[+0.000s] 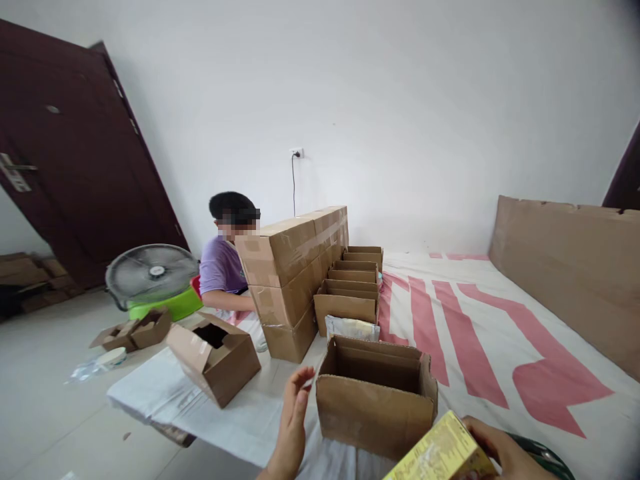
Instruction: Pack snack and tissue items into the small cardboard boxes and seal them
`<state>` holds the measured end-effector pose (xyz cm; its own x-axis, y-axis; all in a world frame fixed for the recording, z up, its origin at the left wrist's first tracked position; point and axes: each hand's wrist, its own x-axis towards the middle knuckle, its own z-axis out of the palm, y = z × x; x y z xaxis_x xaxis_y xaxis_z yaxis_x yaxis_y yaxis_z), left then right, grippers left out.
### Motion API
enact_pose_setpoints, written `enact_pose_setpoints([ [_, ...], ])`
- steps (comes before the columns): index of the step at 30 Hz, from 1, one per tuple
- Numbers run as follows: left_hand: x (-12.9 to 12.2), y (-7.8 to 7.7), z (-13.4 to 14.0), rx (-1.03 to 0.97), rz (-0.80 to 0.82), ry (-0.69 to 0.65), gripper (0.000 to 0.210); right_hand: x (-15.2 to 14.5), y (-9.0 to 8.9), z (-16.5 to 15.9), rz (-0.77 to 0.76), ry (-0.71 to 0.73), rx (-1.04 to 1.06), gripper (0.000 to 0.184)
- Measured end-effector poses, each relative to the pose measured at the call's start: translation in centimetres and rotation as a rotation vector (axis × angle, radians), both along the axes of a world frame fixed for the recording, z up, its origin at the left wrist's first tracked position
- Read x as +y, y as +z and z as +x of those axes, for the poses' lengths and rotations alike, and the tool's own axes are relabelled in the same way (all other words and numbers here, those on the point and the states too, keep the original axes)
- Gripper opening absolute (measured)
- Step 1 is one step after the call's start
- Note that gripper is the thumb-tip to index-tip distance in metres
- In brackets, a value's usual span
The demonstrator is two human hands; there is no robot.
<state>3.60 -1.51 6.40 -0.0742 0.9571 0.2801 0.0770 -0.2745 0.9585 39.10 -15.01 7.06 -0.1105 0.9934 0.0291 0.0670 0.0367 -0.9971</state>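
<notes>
- Yellow box (pixel 434 448) is clasped in your right hand (pixel 503 450), near the right front corner of the open-topped carton (pixel 373 413).
- Carton's long axis runs left-right.
- Your left hand (pixel 293 423), empty, is closer, beside its left end.

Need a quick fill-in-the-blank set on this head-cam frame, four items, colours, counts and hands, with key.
1. The printed box in the person's right hand is mainly ____ in colour.
2. Beside the nearest open carton, the person's ____ hand holds nothing.
3. The stack of taped cartons stands ____ layers high.
4. The co-worker beside the stack wears a ____ top.

Missing words: yellow; left; three; purple.
</notes>
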Motion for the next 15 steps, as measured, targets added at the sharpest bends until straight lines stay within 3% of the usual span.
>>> enact_pose_setpoints([
  [2,-0.2,-3.1,0.3,-0.034,-0.104,-0.058,0.076,1.3,-0.3,-0.8,-0.051,0.148,0.07,0.046],
  [5,-0.4,-5.6,0.6,-0.056,-0.12,-0.122,0.088,4.0,-1.7,-2.8,-0.02,0.128,0.139,0.044],
  [8,0.9,-5.9,0.3,0.008,-0.145,-0.081,0.087,7.0,-3.7,-5.9,0.072,0.027,0.155,0.045],
  [12,3.7,-4.9,-1.4,0.043,-0.141,0.056,0.083,10.3,-5.6,-10.4,0.149,-0.087,0.174,0.056],
  [15,4.4,-4.4,-2.5,0.161,-0.102,0.245,0.08,11.4,-6.7,-12.9,0.182,-0.129,0.117,0.06],
])
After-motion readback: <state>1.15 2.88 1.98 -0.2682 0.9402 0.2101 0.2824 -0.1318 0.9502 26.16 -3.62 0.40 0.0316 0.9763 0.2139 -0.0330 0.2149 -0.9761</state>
